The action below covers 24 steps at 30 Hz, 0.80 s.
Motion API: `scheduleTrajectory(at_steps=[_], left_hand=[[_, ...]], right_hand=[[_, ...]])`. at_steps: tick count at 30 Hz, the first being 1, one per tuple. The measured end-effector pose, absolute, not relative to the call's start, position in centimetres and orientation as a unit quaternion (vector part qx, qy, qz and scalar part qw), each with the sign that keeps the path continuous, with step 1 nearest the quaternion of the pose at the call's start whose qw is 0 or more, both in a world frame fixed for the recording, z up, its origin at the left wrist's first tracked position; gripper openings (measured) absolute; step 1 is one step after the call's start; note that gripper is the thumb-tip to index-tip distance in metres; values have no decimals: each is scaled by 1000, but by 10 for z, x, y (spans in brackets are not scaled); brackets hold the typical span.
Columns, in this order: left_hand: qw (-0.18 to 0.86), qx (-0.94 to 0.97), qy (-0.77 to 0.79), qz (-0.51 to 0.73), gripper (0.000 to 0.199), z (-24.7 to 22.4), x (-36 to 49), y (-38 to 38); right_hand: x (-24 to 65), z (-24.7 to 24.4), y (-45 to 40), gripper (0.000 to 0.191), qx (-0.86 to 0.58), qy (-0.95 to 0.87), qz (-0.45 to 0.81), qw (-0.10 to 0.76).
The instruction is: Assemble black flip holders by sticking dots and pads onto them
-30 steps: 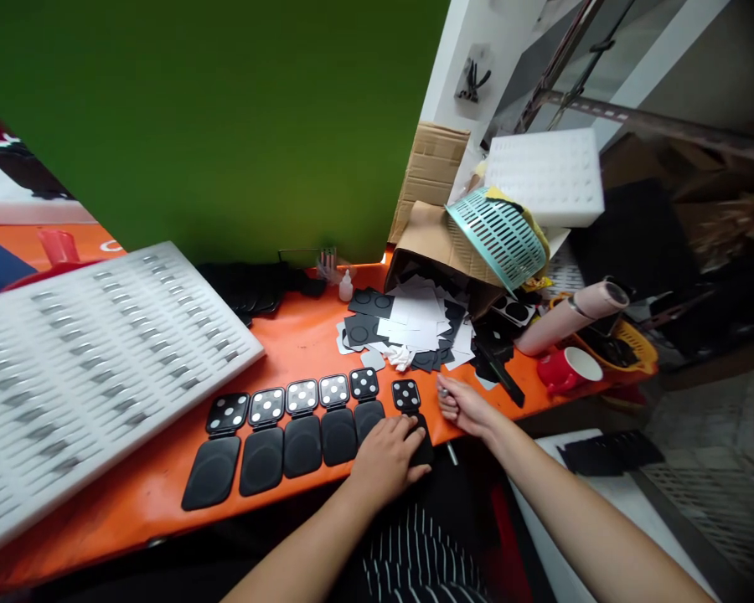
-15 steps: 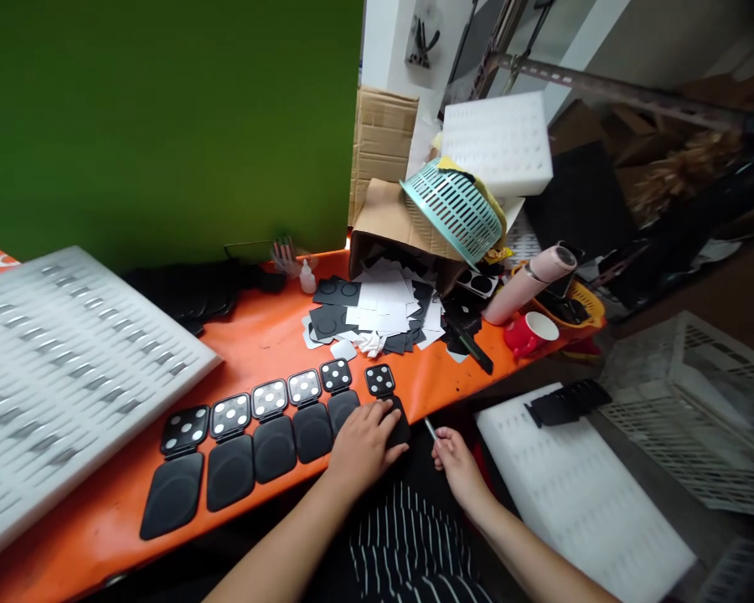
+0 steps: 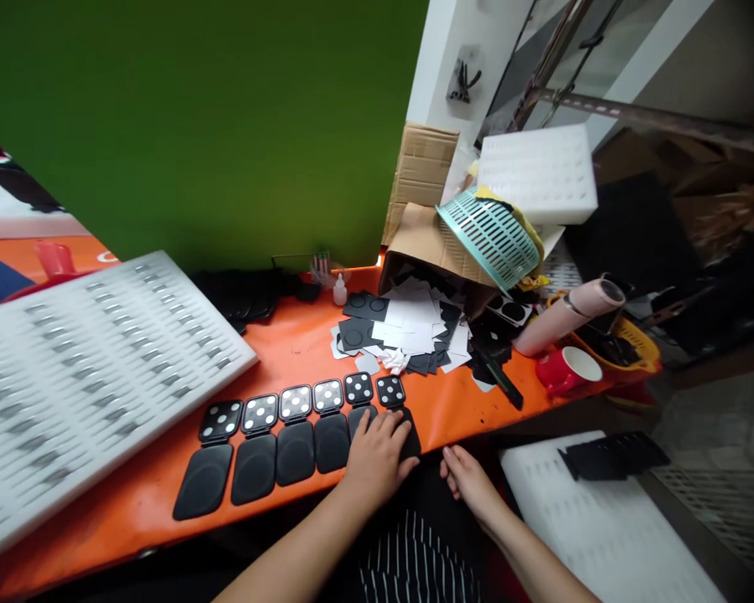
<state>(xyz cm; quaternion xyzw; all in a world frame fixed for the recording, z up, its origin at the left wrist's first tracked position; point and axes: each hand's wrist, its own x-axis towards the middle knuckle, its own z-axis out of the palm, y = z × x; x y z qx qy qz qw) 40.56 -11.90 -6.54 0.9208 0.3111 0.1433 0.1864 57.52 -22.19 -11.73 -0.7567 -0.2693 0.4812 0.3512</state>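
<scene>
A row of black hinged two-part cases lies unfolded on the orange table; their square upper parts carry white dots. My left hand lies over the rightmost case, fingers stretched out and touching its lower black panel, thumb at the near edge. That panel is partly hidden under the hand. Just off the table edge, to the right, my right hand is closed with its fingers curled. Whatever is in its fingers is hidden now.
A white slotted foam tray stands at the left. Papers and black sheets, a small bottle, a pink flask and a red mug stand or lie farther back. Another foam block is at the lower right.
My left hand has slid the rightmost case left, closer to the row. The thin light-coloured stick at my right fingertips no longer shows. The whole view has shifted.
</scene>
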Motion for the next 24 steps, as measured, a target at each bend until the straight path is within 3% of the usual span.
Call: scheduleTrajectory(at_steps=[3, 8, 15, 17, 24], left_hand=[[182, 913, 331, 151, 45, -61, 406, -115], [178, 911, 340, 148, 41, -61, 402, -111], [166, 928, 299, 149, 44, -70, 390, -116], [168, 927, 300, 149, 45, -70, 388, -117], [174, 920, 319, 147, 43, -61, 387, -117]], right_hand=[[584, -107, -224, 43, -773, -346, 454, 276], [607, -63, -213, 43, -810, -506, 262, 140], [574, -36, -118, 31, -719, -620, 211, 232], [556, -38, -80, 30, -658, -697, 185, 217], [541, -34, 2, 35, -575, -803, 159, -12]])
